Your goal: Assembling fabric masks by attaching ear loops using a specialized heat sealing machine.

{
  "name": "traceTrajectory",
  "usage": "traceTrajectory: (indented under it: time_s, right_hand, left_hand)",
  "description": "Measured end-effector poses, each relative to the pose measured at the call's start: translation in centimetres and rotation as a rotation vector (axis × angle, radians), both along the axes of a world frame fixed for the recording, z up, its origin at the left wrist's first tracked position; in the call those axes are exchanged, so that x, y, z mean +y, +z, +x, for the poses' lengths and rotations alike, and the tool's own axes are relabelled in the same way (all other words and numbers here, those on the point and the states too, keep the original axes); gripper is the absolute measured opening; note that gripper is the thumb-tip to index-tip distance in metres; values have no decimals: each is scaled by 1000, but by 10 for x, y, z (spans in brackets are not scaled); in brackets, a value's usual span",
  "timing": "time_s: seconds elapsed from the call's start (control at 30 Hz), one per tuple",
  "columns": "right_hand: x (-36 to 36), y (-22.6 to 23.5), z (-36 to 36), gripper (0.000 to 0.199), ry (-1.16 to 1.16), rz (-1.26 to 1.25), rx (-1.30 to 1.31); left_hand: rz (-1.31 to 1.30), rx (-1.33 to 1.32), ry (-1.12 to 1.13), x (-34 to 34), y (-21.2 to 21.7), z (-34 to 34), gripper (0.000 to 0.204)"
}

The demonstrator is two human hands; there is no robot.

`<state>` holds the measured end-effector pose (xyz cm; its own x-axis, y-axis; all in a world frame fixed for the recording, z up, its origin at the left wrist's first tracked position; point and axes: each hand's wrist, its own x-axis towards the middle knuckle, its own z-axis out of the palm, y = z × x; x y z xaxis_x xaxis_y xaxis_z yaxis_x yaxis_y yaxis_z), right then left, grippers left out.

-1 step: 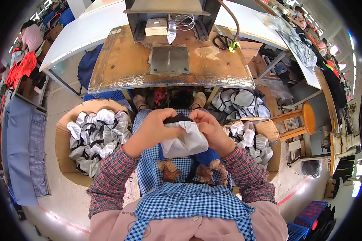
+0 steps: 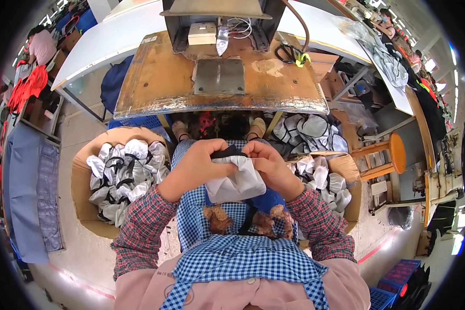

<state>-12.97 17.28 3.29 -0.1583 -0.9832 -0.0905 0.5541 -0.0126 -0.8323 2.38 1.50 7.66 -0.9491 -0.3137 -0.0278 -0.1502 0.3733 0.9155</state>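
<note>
1. Both hands are meeting at the centre of the frame, over the lap.
2. The left hand (image 2: 194, 168) and right hand (image 2: 271, 165) are each closing their grip on the top of a grey cloth piece (image 2: 237, 181).
3. Boxes of similar pieces are sitting at centre left (image 2: 82, 175) and centre right (image 2: 346, 170).
4. A wooden table (image 2: 155, 88) is filling the upper centre.

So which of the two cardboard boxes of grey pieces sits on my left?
The open box by your left hand, in full view; the other box sits right, partly behind your arm.
</note>
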Motion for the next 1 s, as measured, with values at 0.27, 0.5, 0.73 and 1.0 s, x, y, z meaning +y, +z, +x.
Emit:
traceTrajectory:
  time_s: [0.27, 0.5, 0.73, 1.0]
  right_hand:
    - [-12, 45, -12, 37, 39, -171, 968]
    - [-22, 39, -12, 11, -61, -202, 1214]
    - [-27, 36, -8, 8, -280, -163, 1139]
    - [-31, 43, -12, 17, -244, -237, 1219]
  left_hand:
    - [-45, -37, -135, -6, -3, -4, 30]
    - [219, -112, -266, -16, 3, -4, 41]
    - [-196, 1, -17, -12, -8, -12, 26]
    - [27, -66, -68, -32, 1, -15, 24]
